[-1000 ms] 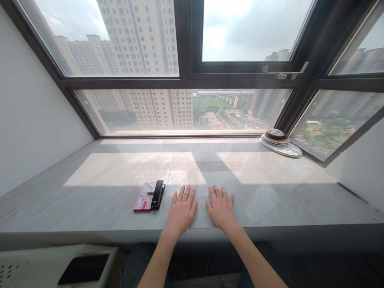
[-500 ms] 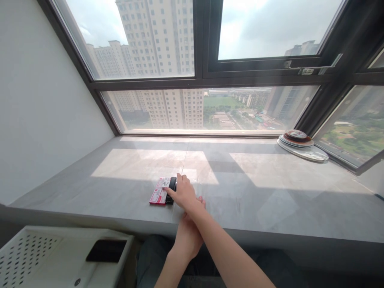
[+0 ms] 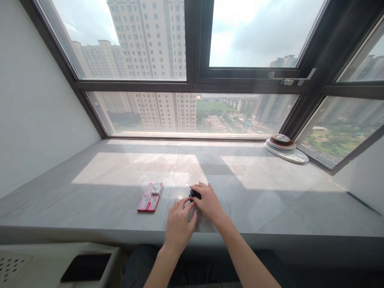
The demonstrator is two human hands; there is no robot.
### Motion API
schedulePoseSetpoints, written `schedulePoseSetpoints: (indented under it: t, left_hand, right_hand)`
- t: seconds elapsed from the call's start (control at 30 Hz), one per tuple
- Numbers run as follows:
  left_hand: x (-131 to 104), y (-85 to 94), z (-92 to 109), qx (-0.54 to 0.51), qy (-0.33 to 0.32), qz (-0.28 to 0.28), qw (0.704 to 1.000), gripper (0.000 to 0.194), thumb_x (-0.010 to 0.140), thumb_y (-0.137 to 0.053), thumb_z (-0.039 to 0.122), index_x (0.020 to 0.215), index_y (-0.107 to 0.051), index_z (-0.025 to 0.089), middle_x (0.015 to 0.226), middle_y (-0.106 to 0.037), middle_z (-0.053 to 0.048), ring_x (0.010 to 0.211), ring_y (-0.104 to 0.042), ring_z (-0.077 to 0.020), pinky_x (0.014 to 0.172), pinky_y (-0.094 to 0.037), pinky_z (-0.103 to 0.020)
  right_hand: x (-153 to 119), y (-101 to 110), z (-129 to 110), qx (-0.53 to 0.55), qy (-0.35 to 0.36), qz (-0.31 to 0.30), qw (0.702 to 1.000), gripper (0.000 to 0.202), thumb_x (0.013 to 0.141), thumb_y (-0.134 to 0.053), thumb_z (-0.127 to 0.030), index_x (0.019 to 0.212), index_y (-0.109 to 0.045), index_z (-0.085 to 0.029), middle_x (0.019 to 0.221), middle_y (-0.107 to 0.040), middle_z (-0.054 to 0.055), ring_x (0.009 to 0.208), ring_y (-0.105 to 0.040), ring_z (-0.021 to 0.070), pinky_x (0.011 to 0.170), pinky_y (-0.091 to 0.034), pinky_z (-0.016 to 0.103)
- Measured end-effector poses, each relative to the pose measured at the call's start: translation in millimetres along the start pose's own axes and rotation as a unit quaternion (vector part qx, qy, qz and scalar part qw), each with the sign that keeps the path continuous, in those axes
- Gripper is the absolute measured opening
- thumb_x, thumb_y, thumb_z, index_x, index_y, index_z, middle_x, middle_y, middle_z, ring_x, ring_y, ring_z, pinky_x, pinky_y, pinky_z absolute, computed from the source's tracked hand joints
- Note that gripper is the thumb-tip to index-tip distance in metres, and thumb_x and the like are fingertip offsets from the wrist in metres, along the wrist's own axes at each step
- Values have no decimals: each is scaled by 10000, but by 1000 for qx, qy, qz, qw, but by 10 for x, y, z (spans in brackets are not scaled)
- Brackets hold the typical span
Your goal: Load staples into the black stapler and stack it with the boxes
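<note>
Now, in the head view, we see the right hand (image 3: 210, 205) gripping a black stapler (image 3: 196, 194), its fingers curled over the top so that only the far and left parts show. The left hand (image 3: 179, 222) comes up from the near side, half-open and curved, with its thumb apart from the forefinger. Its fingertips meet the right hand's at the stapler's near end; we cannot tell whether they press on the stapler itself.

Both hands work over the middle of the grey sill (image 3: 102, 204), closer to its front edge than to the window frame (image 3: 228, 88), and the forearms cross that front edge. Left of the hands and well apart from them lie flat red-and-white boxes (image 3: 144, 203), with a small white box (image 3: 157, 188) resting on their far right corner. These sit back from the front edge, and we have a strip of bare stone between them and the left hand.

A wide stretch of sill runs from the right hand toward the right wall, where a dark strip (image 3: 363, 203) lies along the join. The stack of plates (image 3: 281, 145) keeps to the far right corner, just beside the frame. On the left, we count a broad band of stone between the boxes and the white wall (image 3: 39, 108). Below the sill's edge, at lower left, stands a pale perforated unit (image 3: 45, 256).
</note>
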State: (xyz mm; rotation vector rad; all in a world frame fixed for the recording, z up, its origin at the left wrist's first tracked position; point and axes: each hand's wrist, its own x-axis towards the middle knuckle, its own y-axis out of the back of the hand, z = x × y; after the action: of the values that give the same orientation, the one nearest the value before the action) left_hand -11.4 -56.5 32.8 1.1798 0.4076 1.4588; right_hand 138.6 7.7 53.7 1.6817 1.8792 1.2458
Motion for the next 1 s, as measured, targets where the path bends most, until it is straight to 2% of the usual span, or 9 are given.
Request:
schedulePoseSetpoints:
  t: [0.17,0.3,0.4,0.53,0.67,0.73,0.83,0.93,1.0]
  left_hand:
    - [91,-136,5,20,-53,-36,998,370,1000,-475,279,1359,-566,281,1518,-498,-57,1398,-449,-279,1140,-406,-502]
    - [79,-166,-70,26,-57,-40,997,473,1012,-430,253,1484,-444,274,1563,-450,-67,1429,-425,-258,1159,-393,-486]
    - [84,-175,-119,33,-58,-48,997,486,1015,-426,263,1501,-426,262,1573,-438,-69,1426,-431,-259,1167,-385,-480]
    - [101,-193,-133,36,-50,-51,997,477,1005,-442,265,1481,-446,247,1568,-446,-75,1426,-432,-256,1168,-383,-466]
    - [118,-190,-116,23,-49,-46,997,467,1001,-442,258,1468,-447,247,1571,-440,-78,1441,-414,-251,1176,-371,-468]
    - [120,-149,-142,15,-53,-39,998,458,1007,-420,245,1465,-439,242,1587,-414,-76,1481,-354,-244,1200,-341,-475]
    - [73,-24,-287,45,-26,12,999,480,1008,-383,216,1487,-409,249,1639,-315,-65,1541,-218,-243,1245,-249,-502]
    - [-80,122,-525,127,89,102,983,541,998,-418,261,1531,-354,195,1670,-207,-125,1554,-128,-321,1235,-189,-591]
    - [-223,201,-650,173,161,128,963,559,989,-454,317,1514,-377,140,1657,-194,-187,1537,-128,-386,1198,-202,-652]
  right_hand:
    - [-39,49,-21,43,-44,56,997,312,907,-564,-227,1174,-701,-313,1234,-702,18,1373,-472,261,1202,-210,499]
    - [5,106,67,205,-77,147,965,316,928,-580,-389,1199,-675,-258,1194,-709,44,1152,-619,235,1063,-429,404]
    - [-13,135,210,338,-119,215,909,429,922,-584,-518,1212,-634,-206,1166,-716,87,1016,-660,215,921,-516,347]
    - [-131,98,479,487,-186,307,796,473,938,-518,-598,1260,-538,-253,1345,-638,107,1179,-633,226,869,-565,357]
    - [-266,51,723,590,-239,300,711,420,929,-526,-595,1183,-542,-261,1339,-639,83,1180,-651,228,930,-583,426]
    - [-339,61,776,606,-246,279,703,396,924,-539,-581,1144,-566,-252,1299,-660,80,1172,-660,233,989,-571,441]
    - [-509,112,768,604,-244,246,717,389,939,-508,-572,1158,-584,-259,1291,-663,84,1213,-646,251,1045,-554,458]
    - [-743,159,728,594,-246,212,736,402,929,-556,-528,1244,-568,-279,1323,-647,86,1267,-617,265,1067,-543,480]
    - [-877,174,710,581,-259,183,749,430,902,-619,-497,1273,-568,-287,1303,-652,87,1260,-622,274,1049,-554,477]
